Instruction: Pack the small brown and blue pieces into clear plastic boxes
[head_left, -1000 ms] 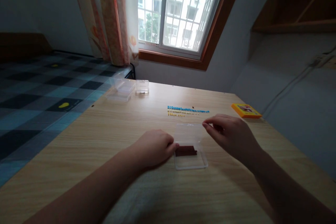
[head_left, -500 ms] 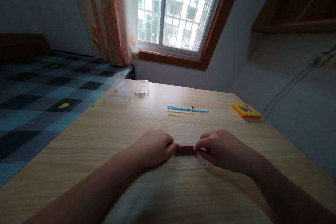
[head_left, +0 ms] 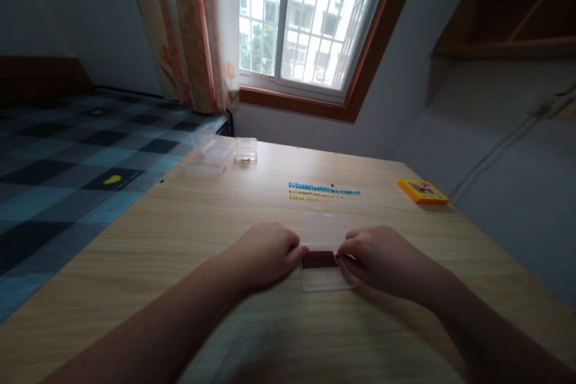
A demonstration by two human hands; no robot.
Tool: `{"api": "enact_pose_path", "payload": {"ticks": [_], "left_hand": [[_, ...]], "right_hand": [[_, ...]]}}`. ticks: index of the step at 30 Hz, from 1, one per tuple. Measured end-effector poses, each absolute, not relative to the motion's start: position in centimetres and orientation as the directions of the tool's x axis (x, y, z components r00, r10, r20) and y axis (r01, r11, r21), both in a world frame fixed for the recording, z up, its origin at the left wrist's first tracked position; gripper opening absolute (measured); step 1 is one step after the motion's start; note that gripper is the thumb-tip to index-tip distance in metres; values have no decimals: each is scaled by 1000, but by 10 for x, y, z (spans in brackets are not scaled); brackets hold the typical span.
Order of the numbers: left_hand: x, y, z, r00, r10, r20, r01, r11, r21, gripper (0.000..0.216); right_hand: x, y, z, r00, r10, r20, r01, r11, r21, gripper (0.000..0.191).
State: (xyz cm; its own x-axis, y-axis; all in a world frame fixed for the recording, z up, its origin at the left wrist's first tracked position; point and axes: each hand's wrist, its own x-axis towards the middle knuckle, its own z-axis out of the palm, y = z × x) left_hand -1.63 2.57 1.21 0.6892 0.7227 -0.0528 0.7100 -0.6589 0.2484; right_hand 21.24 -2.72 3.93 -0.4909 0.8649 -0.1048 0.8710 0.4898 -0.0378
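1. The worktop (head_left: 180,240) fills the lower view, with a bed (head_left: 67,162) at 9 o'clock and a window (head_left: 306,18) at 12 o'clock.
2. The left hand (head_left: 265,252) rests just short of the worktop's middle. Its fingers are curled under and the thumb tip is against the 9 o'clock wall of the box (head_left: 326,281). I cannot tell whether it grips or only braces.
3. The right hand (head_left: 382,258) sits at the box's 3 o'clock side. Its thumb and forefinger are pressed together and seem to pinch the end of the pieces (head_left: 318,260).
4. The box is clear and open, and lies flat between the hands. Its lid (head_left: 321,228) lies at its 12 o'clock.
5. Two spare boxes (head_left: 207,153) stand at 10 o'clock and a yellow pad (head_left: 422,191) at 2 o'clock, all well apart from the hands.
6. A blue row (head_left: 324,189) and a shorter yellow row (head_left: 302,197) lie beyond the lid at 12 o'clock.
7. The pieces form a dark brown row across the box's far half, with a fingertip at each end. To my mind, squaring them goes best with the left hand pinning the box down. The right hand should press lightly and evenly along the row, because a hard or lopsided push could buckle it or slide the light box.
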Motion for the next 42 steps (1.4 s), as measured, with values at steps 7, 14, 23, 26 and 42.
{"api": "enact_pose_path", "payload": {"ticks": [7,14,23,26,42], "left_hand": [[-17,26,11,695,718,-38,704,-667,244,42],[-17,26,9,693,720,-40,705,-664,249,42],[-17,27,8,697,717,-30,701,-672,239,43],[-17,27,7,698,716,-35,702,-672,236,43],[-18,26,8,696,718,-36,702,-668,246,42]], "right_hand": [[211,-28,38,-465,880,-98,884,467,4,23],[210,-29,39,-452,888,-86,891,453,2,28],[207,-27,39,-441,887,-140,896,445,0,21],[208,-26,37,-439,887,-143,896,444,-4,21],[207,-26,38,-435,887,-153,899,439,-10,22]]}}
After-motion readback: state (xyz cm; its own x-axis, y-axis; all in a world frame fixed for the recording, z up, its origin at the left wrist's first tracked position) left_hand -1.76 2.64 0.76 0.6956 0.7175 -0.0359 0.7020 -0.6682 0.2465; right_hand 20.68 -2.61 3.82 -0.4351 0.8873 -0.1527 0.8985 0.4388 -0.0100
